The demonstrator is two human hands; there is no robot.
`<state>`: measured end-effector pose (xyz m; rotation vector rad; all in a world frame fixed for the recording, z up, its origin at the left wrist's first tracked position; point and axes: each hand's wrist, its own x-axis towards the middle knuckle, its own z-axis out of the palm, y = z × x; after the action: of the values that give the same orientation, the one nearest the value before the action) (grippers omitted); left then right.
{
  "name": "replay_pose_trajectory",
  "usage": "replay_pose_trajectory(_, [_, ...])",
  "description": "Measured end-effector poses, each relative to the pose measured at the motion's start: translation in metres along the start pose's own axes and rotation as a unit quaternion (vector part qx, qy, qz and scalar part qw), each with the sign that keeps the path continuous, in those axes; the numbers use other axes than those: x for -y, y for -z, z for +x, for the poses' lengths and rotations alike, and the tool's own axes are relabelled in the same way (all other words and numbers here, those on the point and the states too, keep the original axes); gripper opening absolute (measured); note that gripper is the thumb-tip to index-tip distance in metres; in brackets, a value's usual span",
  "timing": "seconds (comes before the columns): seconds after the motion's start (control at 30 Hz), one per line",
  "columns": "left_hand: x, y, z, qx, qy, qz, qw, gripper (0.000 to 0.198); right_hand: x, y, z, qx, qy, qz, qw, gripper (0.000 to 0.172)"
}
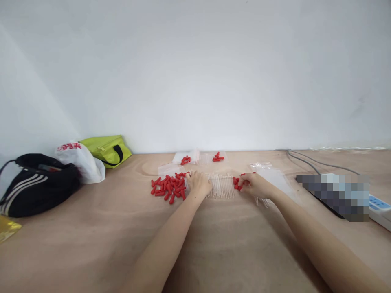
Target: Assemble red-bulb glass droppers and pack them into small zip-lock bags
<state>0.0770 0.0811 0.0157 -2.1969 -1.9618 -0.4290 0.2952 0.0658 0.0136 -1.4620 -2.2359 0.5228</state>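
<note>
A pile of several small red caps [168,187] lies on the wooden table [195,244]. My left hand [198,183] rests at the right edge of that pile, fingers curled down on the caps. Between my hands lies a heap of thin clear tubes [222,185]. My right hand [254,185] is closed round a few red caps [236,183] at the right end of the tubes. Two small clear bags with red caps inside [185,159] [217,157] lie further back by the wall.
A black striped bag [36,185], a white plastic bag [81,160] and a green pouch [105,149] sit at the far left. Clear empty bags [275,175] lie right of my hand. A power strip [378,205] and grey cables [308,160] lie at the right.
</note>
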Motion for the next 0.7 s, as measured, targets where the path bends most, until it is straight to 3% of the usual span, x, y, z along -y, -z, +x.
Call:
replay_pose_trajectory(0.2, [-0.005, 0.001, -0.001, -0.011, -0.023, -0.005, 1.0, 0.015, -0.006, -0.008, 0.002, -0.001, 0.024, -0.029, 0.999, 0.014])
replay_pose_trajectory(0.37, [-0.002, 0.008, -0.01, -0.036, -0.053, -0.04, 0.997, 0.017, -0.004, 0.004, -0.001, -0.012, 0.033, 0.017, 0.999, 0.006])
replay_pose_trajectory(0.47, [0.011, 0.018, -0.025, -0.042, -0.101, -0.075, 0.991, 0.013, 0.005, 0.011, -0.003, -0.01, 0.009, 0.161, 0.987, 0.008])
replay_pose_trajectory(0.57, [0.033, 0.024, -0.045, -0.044, -0.159, -0.103, 0.981, 0.013, 0.021, 0.002, -0.003, -0.017, 0.018, 0.307, 0.951, 0.022])
replay_pose_trajectory(0.7, [0.063, 0.019, -0.067, -0.154, -0.299, -0.105, 0.936, 0.023, 0.047, -0.036, -0.004, -0.086, 0.048, 0.341, 0.935, 0.026])
